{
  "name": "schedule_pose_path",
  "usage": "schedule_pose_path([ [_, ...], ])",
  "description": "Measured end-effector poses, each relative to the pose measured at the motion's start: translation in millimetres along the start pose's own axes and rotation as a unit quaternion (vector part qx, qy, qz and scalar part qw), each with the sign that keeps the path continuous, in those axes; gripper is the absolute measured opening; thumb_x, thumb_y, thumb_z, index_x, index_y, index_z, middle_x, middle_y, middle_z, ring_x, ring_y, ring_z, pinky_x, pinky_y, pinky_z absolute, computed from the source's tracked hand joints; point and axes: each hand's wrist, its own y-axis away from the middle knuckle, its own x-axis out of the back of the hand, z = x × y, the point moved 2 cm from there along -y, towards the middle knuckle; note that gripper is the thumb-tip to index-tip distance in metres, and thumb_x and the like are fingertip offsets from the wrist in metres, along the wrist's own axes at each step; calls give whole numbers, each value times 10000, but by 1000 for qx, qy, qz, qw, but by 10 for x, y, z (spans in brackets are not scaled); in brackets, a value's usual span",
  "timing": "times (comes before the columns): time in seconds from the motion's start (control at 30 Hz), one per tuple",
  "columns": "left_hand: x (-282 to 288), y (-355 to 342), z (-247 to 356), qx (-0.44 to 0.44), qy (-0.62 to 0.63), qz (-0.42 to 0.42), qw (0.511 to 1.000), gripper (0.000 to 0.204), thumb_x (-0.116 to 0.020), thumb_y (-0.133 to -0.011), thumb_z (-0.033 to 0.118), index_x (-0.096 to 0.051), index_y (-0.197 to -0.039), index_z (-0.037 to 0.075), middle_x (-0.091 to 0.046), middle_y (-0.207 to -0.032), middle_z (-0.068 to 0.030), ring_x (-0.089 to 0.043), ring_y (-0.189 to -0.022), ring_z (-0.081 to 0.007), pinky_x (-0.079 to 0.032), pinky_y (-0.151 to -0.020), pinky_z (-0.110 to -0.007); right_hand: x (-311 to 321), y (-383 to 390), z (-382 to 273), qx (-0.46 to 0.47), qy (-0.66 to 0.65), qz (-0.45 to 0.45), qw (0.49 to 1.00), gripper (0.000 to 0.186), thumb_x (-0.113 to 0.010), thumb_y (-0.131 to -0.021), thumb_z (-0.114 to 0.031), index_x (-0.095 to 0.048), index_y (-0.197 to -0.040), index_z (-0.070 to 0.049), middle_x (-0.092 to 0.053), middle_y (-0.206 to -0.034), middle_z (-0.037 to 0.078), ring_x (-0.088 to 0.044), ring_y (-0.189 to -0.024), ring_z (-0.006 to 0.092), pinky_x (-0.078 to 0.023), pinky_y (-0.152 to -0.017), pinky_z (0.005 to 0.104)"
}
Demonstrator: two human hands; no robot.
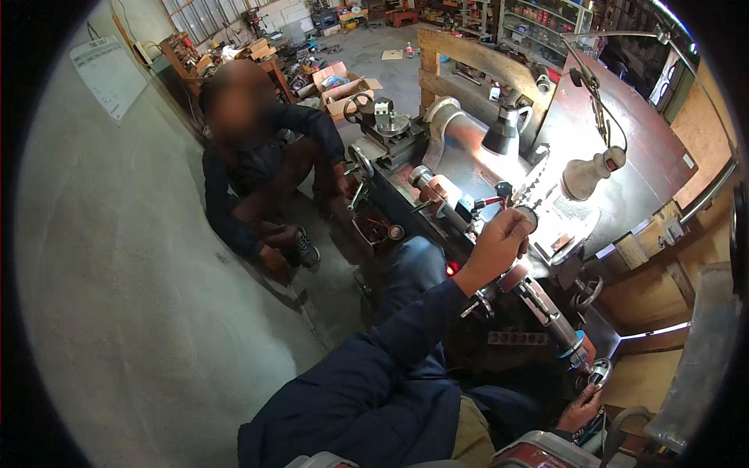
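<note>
My left hand (503,242) is raised over a metal machine with a long shaft (546,312), its fingers pinched on a small round metal part (527,217) beside the brightly lit area. Below it a dark red disc (513,275) sits on the shaft. At the lower right my right hand (581,409) is closed on a small handwheel (599,373) at the shaft's end. Two work lamps (499,136) (585,175) hang over the machine, in front of a dark red board (640,156). The bright glare hides detail around my left fingertips.
A co-worker (257,171) in dark clothes squats at the left beside a grey wall (94,257). Behind are cardboard boxes (343,93), a wooden pallet (460,54), shelves (530,27) and scattered tools. A power strip (516,338) lies below the machine; wooden panels (647,366) stand at the right.
</note>
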Motion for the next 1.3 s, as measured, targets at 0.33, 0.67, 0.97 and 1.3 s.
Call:
schedule_pose_path([
  [0.33, -7, 128, 177, -174, -276, -83, 942, 131, -656, -824, 100, -603, -889, -1, -597, -835, -113, -591, -801, -259, -465, -697, -341, 28, 2, -2, 5, -3, 10, 1000, 410, -442, -1009, -265, -547, -1100, 121, -570, -1052, 306, -534, -968, 438, -406, -859, 453],
  [0.67, -61, 305, 202, -288, -368, 86, 880, 140, -635, -815, 17, -603, -948, -16, -626, -847, -150, -625, -758, -318, -503, -685, -349, 24, -1, -93, 5, -5, 19, 1000, 422, -445, -1008, -285, -538, -1067, 123, -555, -1009, 310, -519, -941, 446, -400, -842, 464],
  [0.97, 50, 41, -154, 26, 60, -40, 997, 180, -486, -988, 167, -583, -899, 44, -611, -752, -41, -548, -685, -94, -447, -642, -253, 19, 3, -34, -6, 10, 13, 1000, 443, -438, -1008, -303, -530, -1086, 123, -548, -1027, 315, -507, -975, 446, -387, -872, 464],
  [1.3, 2, 155, 94, -160, -236, -81, 955, 119, -543, -819, -38, -571, -931, -10, -547, -784, -112, -584, -737, -232, -465, -646, -336, 31, -4, -52, 10, 19, 5, 1000, 413, -444, -1004, -285, -539, -1085, 108, -564, -1005, 302, -523, -941, 434, -401, -851, 464],
])
